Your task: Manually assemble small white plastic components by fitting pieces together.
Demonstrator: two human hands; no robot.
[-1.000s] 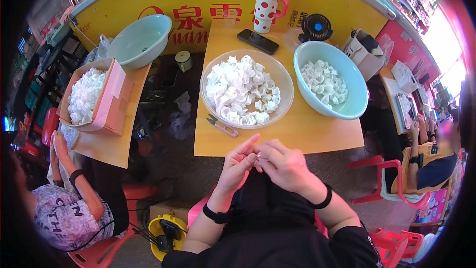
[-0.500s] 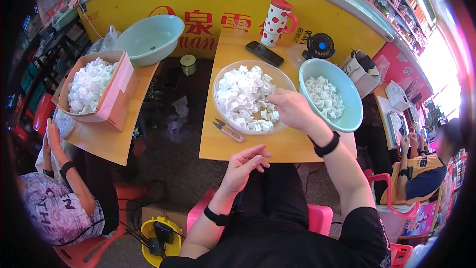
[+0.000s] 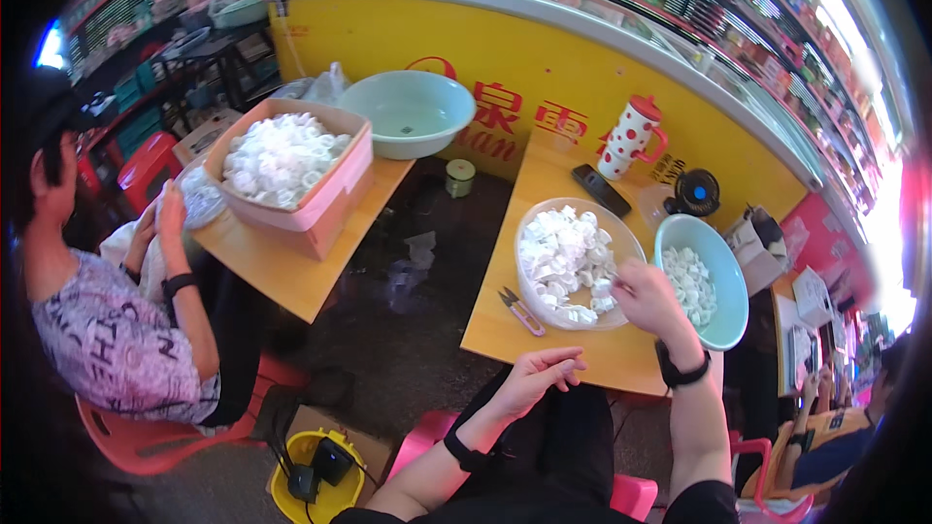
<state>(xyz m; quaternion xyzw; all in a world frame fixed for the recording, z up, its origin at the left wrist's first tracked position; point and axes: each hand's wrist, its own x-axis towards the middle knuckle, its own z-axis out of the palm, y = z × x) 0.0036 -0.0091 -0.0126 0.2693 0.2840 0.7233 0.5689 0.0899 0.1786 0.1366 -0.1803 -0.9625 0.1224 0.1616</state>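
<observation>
A worker's left hand [image 3: 540, 378] hovers at lower centre, its fingers loosely extended, while the right hand [image 3: 646, 296], right of centre, bends its fingers over the right side of a clear bowl [image 3: 626, 236] heaped with small white pieces [image 3: 563, 257]; whether it grips one cannot be told. At far left, a seated person in a patterned shirt [image 3: 126, 344] brings both hands together beside a cardboard carton [image 3: 335, 199] piled with similar white pieces. A yellow bucket [image 3: 287, 500] holding black devices stands at lower left, and a pale green basin [image 3: 408, 116] sits at upper centre-left. Pink-handled snips [image 3: 527, 316] lie just left of the bowl; a dark phone [image 3: 602, 190] and a red-dotted tumbler [image 3: 628, 141] are beyond it. To the right are a black fan [image 3: 696, 194], a light blue basin [image 3: 731, 306] containing more white pieces, and, at lower right, a seated co-worker [image 3: 825, 451].
</observation>
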